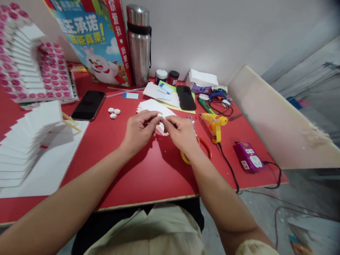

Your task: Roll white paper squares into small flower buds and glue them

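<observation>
Over the middle of the red table, my left hand [142,128] and my right hand [180,131] meet at the fingertips. Both are closed in a pinch on a small white rolled piece [159,115], which looks like paper; the fingers partly cover it. A stack of white paper sheets [152,105] lies just behind and beneath the hands. To the left, a few small white rolled pieces [113,115] rest together on the table. Scissors [206,147] with red and yellow handles lie partly hidden under my right wrist.
A yellow glue gun [216,124] stands at right, its cord running past a purple power socket [248,157]. Phones [89,104], a steel flask [139,46] and a printed bag [92,42] stand or lie behind. Fanned white card steps [23,145] occupy the left.
</observation>
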The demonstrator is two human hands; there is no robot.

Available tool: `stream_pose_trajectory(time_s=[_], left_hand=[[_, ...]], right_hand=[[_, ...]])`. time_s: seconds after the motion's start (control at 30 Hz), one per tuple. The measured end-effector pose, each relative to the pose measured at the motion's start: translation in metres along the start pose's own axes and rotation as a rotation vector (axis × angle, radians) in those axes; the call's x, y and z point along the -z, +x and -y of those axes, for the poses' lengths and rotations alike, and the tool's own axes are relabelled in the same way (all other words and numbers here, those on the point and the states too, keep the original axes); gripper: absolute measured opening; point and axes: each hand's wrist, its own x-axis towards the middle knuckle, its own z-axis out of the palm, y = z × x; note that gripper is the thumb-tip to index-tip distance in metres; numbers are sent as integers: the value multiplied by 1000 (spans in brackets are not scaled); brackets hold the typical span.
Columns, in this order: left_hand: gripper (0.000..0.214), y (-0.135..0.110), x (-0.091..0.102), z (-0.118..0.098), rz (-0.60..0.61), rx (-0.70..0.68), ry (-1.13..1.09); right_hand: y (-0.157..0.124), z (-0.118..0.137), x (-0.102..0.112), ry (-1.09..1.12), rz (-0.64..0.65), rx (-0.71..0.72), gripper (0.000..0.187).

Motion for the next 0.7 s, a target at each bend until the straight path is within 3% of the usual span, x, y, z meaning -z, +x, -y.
stream_pose_trajectory(time_s=[0.17, 0.43, 0.57, 0.7], left_hand=[[19, -2, -4, -2, -76, -207, 111], [27, -9, -5, 2, -108, -366, 207], [28, -11, -10, 0, -67, -287, 104], [19, -6, -7, -3, -49, 23, -212]], right_hand=[[-5, 7, -6, -112, -141, 156, 35], [-7, 7, -4, -146, -112, 243, 34], [-6, 4, -1, -104, -131, 209, 37], [-2, -1, 6, -47, -45, 254, 30]])
